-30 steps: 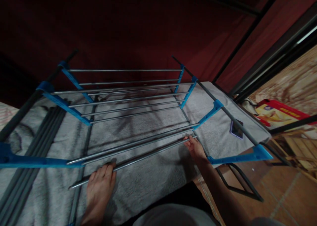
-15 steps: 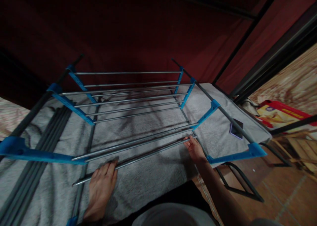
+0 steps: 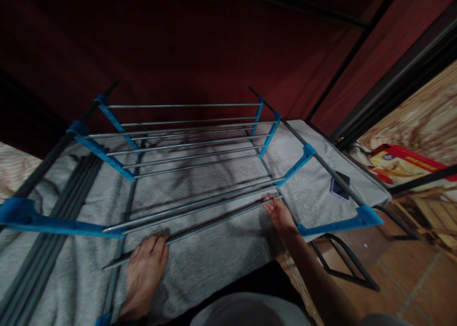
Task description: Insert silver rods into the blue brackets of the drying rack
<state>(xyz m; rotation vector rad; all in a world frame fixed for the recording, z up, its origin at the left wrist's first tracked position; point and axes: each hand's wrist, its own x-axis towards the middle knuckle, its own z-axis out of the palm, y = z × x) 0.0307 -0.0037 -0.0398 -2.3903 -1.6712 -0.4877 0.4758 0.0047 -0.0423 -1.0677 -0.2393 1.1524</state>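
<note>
Left hand curled over thin grey metal rod near left end; right hand pinching it near right end. Rod above grey fleece blanket, nearside of blue-bracketed grey tube rack.

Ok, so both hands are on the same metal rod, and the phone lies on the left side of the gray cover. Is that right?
Not quite: the phone lies on the right side of the gray cover, as the head view shows. Both the left hand and right hand are on the same metal rod.
</note>
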